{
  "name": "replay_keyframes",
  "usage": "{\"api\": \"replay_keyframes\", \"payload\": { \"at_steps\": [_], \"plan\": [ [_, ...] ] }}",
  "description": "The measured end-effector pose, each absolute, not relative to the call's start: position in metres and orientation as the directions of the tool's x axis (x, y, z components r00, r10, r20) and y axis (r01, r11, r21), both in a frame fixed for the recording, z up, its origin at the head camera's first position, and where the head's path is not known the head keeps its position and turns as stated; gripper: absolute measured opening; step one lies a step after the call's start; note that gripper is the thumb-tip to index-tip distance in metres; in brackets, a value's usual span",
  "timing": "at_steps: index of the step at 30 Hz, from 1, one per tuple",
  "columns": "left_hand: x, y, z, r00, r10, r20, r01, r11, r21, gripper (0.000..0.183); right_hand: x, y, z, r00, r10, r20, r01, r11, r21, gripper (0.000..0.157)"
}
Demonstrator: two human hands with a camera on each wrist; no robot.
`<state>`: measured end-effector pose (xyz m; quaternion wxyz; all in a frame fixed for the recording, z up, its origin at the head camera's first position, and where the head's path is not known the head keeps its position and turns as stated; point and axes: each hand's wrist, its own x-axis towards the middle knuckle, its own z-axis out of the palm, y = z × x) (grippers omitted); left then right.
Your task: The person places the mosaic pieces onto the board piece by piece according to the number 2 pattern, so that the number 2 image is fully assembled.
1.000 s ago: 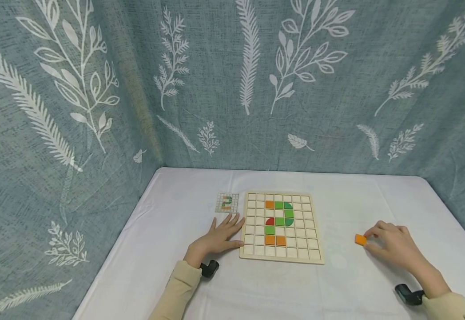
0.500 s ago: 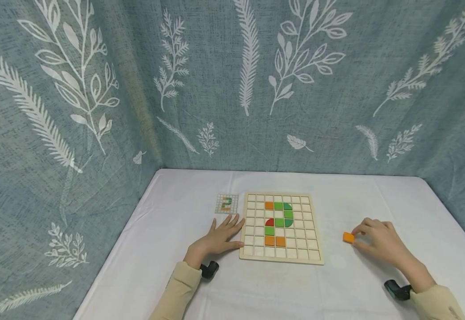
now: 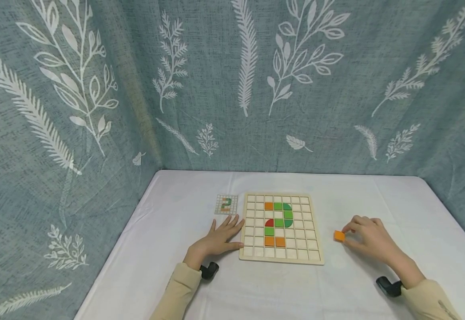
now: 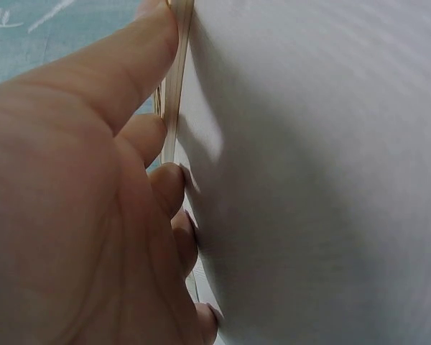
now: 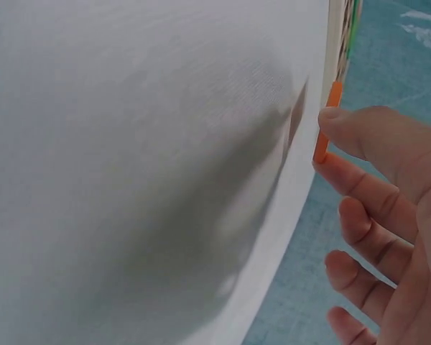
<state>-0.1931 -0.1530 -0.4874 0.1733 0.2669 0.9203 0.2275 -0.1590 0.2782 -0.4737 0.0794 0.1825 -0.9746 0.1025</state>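
Note:
Pinched between thumb and index finger of my right hand [image 3: 370, 238] is a flat orange square tile [image 3: 339, 236]. In the right wrist view that orange tile [image 5: 327, 122] shows edge-on above the cloth. My left hand [image 3: 220, 236] lies spread on the table, thumb and index fingertips at the left edge of a wooden grid board [image 3: 304, 261]. On the board, orange, green and red tiles form a curved figure: an orange tile [image 3: 269, 206] at the top, a red quarter-round tile [image 3: 270, 222] midway, and two orange tiles [image 3: 280, 242] side by side near the bottom.
A small pattern card [image 3: 218, 209] with a coloured 2 lies left of the board, just beyond my left fingertips. White cloth [image 3: 168, 209] covers the table. A blue-green curtain with white leaves [image 3: 216, 89] stands behind and beside it.
My right hand has moved left toward the board, carrying the orange tile with it. My left hand has stayed at the board's edge.

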Motion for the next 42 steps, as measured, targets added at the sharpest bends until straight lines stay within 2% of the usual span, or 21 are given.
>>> {"api": "replay_keyframes", "payload": {
  "at_steps": [10, 17, 26, 42],
  "plan": [
    [-0.194, -0.154, -0.49, -0.792, 0.577, -0.198, 0.413, 0.747, 0.522, 0.073, -0.163, 0.269, -0.476, -0.905, -0.364, 0.218, -0.404, 0.896, -0.184, 0.016],
    [-0.193, -0.158, -0.494, -0.778, 0.613, -0.139, 0.44, 0.689, 0.577, 0.078, -0.165, 0.259, -0.477, -0.894, -0.384, 0.232, -0.43, 0.88, -0.201, 0.018],
    [-0.193, -0.152, -0.487, -0.799, 0.567, -0.199, 0.413, 0.759, 0.504, 0.072, -0.17, 0.244, -0.48, -0.866, -0.432, 0.251, -0.482, 0.853, -0.197, 0.017],
    [-0.193, -0.152, -0.488, -0.799, 0.568, -0.196, 0.413, 0.756, 0.509, 0.071, -0.177, 0.221, -0.482, -0.845, -0.473, 0.25, -0.525, 0.822, -0.219, 0.016]
  ]
}}
